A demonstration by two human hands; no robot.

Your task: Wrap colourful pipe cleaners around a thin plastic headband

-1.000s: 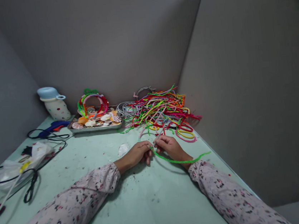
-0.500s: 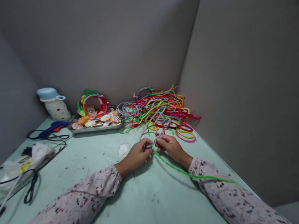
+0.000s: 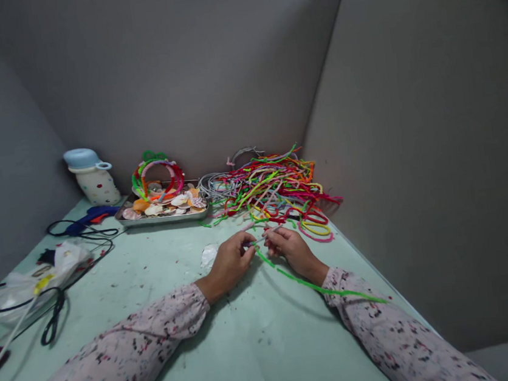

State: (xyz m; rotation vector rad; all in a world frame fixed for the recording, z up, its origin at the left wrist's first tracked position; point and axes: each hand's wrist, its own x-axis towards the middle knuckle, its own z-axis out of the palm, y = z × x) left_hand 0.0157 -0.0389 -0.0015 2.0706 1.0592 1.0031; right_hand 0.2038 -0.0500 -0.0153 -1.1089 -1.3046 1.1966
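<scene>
My left hand [image 3: 229, 259] is closed in a pinch over the middle of the table. From its fingertips a long green pipe cleaner [image 3: 308, 283] trails to the right, passing over my right wrist and sleeve. My right hand [image 3: 294, 252] is close by, its fingers pinching a thin pale grey strip [image 3: 277, 229]. This strip runs between both sets of fingertips, with a bit of purple showing at the left hand. My fingers hide how the strip and the green pipe cleaner meet.
Behind my hands lies a heap of colourful pipe cleaners [image 3: 275, 182] beside coiled grey wire [image 3: 217, 187]. A metal tray [image 3: 165, 219] holds shells and decorated hoops [image 3: 178, 178]. Leftward are a bottle [image 3: 97, 185], a blue tool [image 3: 84, 222], black cable [image 3: 55, 320] and a plastic bag [image 3: 15, 290].
My left hand has turned slightly, and the gap between the fingertips is a little wider. The green pipe cleaner's loose end has shifted slightly left and up.
</scene>
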